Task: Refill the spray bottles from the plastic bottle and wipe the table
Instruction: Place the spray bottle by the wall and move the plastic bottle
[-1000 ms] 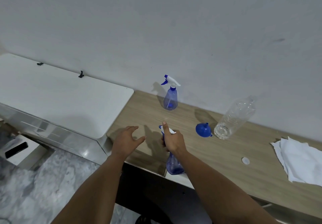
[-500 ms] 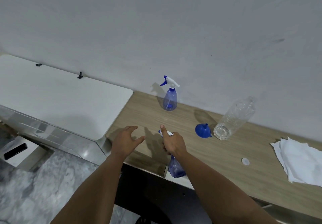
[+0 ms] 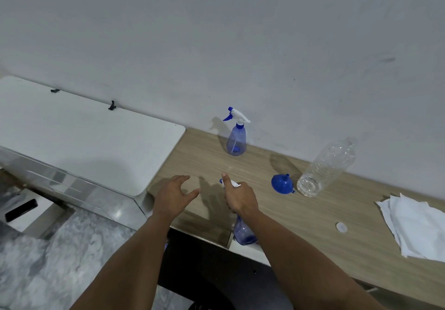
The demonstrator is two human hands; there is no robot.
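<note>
Blue translucent plastic sits under my right hand (image 3: 239, 200): I grip the near spray bottle (image 3: 243, 232) by its neck and white trigger head, fingers curled round it, thumb raised along the top. Its rounded base stands at the front edge of the bench (image 3: 301, 225), right by the lip. My left hand (image 3: 174, 195) hovers just beside it, holding nothing, fingers spread and loosely bent, thumb pointing toward the bottle.

Further back, near the wall, the second spray bottle (image 3: 236, 138) stands upright: the same smooth blue body, white head, blue trigger and nozzle, with a thin dip tube visible inside. To the right of my hand a small blue funnel (image 3: 281, 183) lies on its side, spout up. Just beside it stands the clear plastic bottle (image 3: 325, 167), ribbed and uncapped, with only a little liquid at the bottom. Its round white cap (image 3: 341, 227) lies flat, well apart on the pale wood-grain surface. A loose stack of white paper towels (image 3: 419, 227) rests at the right end of the bench.

On my left a smooth white cabinet top (image 3: 84, 138) with rounded corners adjoins the bench, and grey marbled floor (image 3: 48, 261) shows below.

Compared with a second ago, little has changed: my right hand keeps its grip, the bottle has shifted only slightly toward the bench edge, and my left hand stays open in the same place.
</note>
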